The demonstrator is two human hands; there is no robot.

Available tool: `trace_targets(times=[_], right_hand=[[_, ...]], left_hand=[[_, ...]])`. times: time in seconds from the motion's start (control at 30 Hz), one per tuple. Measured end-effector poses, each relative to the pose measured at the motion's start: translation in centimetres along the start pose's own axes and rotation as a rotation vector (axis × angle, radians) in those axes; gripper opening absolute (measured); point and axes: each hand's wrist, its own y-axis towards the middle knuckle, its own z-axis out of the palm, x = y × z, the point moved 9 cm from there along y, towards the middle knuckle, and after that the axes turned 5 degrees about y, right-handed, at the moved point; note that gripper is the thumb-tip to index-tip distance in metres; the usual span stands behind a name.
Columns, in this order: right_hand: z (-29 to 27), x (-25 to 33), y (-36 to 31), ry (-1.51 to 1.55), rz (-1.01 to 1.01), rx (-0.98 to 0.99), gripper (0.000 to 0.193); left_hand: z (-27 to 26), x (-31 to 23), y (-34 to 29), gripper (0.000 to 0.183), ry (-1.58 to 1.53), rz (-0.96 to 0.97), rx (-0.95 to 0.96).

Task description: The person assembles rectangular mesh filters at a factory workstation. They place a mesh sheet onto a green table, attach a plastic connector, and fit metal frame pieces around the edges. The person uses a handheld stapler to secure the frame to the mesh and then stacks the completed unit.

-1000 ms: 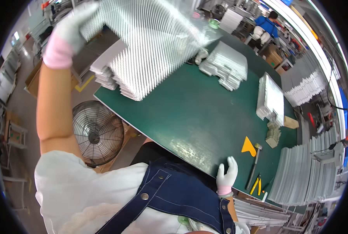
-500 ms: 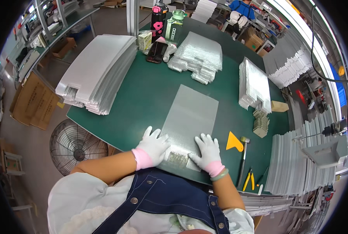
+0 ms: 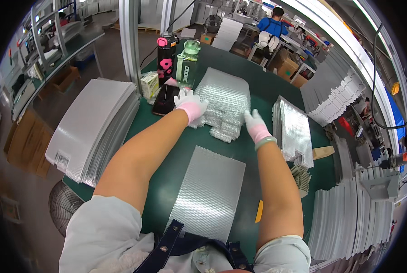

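Green table (image 3: 167,150), silver sheet (image 3: 210,191), bubble bags (image 3: 224,98), seemingly a phone (image 3: 165,100)

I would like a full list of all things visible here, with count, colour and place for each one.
green worktable: one, dark green, centre.
flat silver sheet: one, silver, on the table near the person's body.
bubble-wrap bag pile: one pile, clear silver, far side, under both hands.
tall sheet stack: one stack, silver, table's left edge.
small sheet stack: one stack, silver, right of the hands.
black bottle: one, black with pink, far left of the table.
green bottle: one, pale green, beside the black bottle.
phone: one, dark, beside the left hand.
floor fan: one, grey, below the table's left edge.
co-worker: one, blue top, far background.
left hand: white glove, pink cuff, on the pile.
right hand: same glove, on the pile's right edge.
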Motion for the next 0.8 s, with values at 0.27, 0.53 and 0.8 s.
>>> trace_targets(times=[0.27,0.53,0.8], right_hand=[[-1.9,6.0,-1.0,0.155,-0.383,-0.133,0.052],[-5.8,6.6,-3.4,1.208,-0.191,-0.166,0.049],[-7.4,6.6,-22.8,1.045,-0.168,0.215,0.057]], left_hand=[[-8.1,-3.5,0.5,0.046,-0.648,0.239,-0.245],[-9.5,-1.3,0.5,0.064,-1.940,0.506,0.242],[-12.4,2.8,-17.2,0.042,-1.296,0.216,0.118]])
